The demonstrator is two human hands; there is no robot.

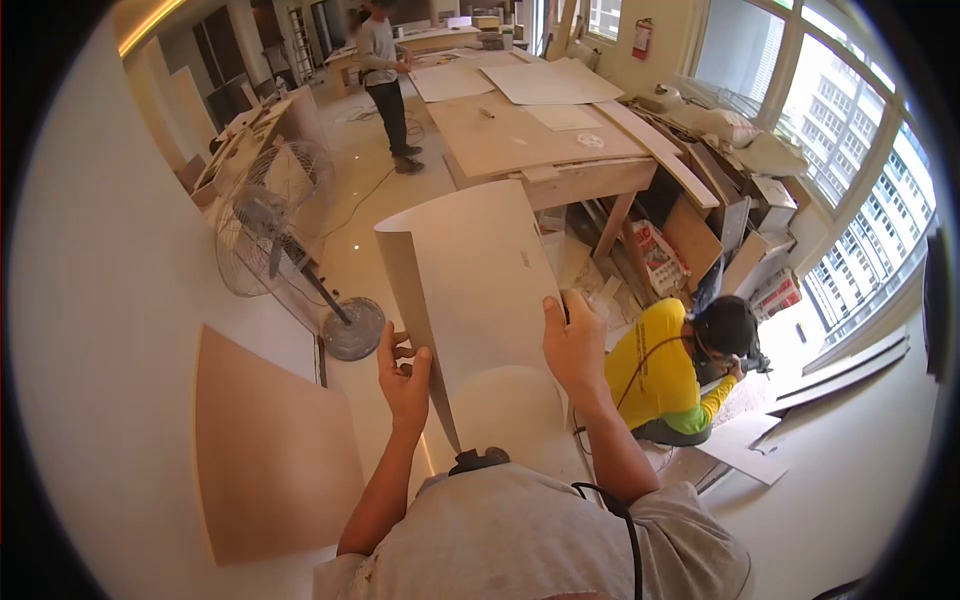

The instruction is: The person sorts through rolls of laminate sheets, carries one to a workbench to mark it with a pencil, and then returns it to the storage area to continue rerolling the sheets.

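The pale sheet (470, 290) stands between the two hands, its far end curling up ahead of the grip and its near end by the wearer's body. The right hand (575, 345) grasps its right edge, thumb towards the near face, seemingly because something this bendy needs a firm side hold to stay up. The left hand (405, 385) looks released, fingers loosely bent and parted from the thumb, right by the curled left edge (handy for steadying that side, I'd say); whether it actually touches, I can't tell.

Beyond the grip is the worktable (540, 130), with more sheets (555, 80) lying flat on it, probably for support. The standing fan (352, 325) is left of the left hand; a crouching person in yellow (650, 365) is just right of the right hand.
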